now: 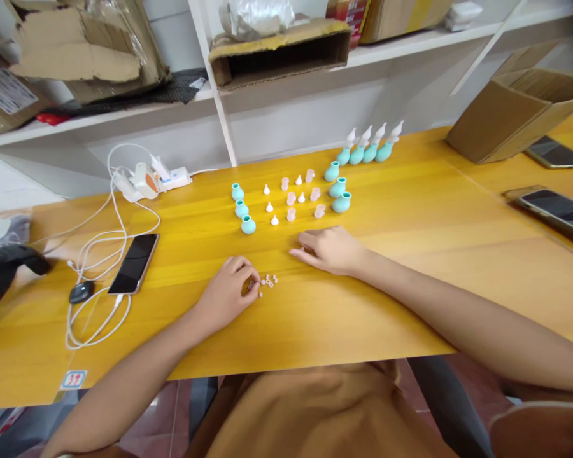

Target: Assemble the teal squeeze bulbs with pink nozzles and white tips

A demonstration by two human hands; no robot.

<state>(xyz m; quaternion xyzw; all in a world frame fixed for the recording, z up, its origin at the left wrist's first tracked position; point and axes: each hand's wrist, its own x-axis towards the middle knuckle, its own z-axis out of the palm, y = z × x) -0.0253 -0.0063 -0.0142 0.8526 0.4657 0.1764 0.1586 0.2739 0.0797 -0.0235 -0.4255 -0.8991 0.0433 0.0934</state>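
My left hand rests on the yellow table, fingers curled in a pinch at a cluster of tiny pink parts. My right hand lies palm down just right of it, fingers loosely bent and holding nothing. Beyond the hands stand three teal bulbs in a column, small white tips, pink caps, three more teal bulbs, and a row of assembled teal bulbs with white nozzles.
A black phone on a white cable lies at the left, near a power strip and a small black object. At right are a cardboard box and two phones. White shelves stand behind.
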